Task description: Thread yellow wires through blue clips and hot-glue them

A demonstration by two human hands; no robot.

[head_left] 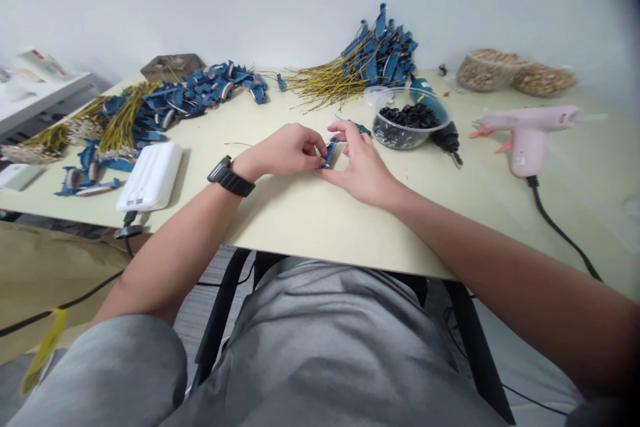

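A small blue piece (330, 151) is between my two hands near the middle of the table. My left hand (295, 150), with a black watch on its wrist, has its fingers closed on the piece's near end. My right hand (357, 163) curves round the other side, thumb and forefinger at the two ends of the piece. A thin dark wire sticks out to the left behind my left hand. Just past my right hand stands a clear tub (400, 139) of small black parts.
A pink glue gun (533, 130) with a black cord lies at right. A dark green tool (443, 127) is behind the tub. Blue pieces with yellow wires (380, 53) are heaped at the back, more (200, 90) at left. A white power bank (151, 175) sits front left.
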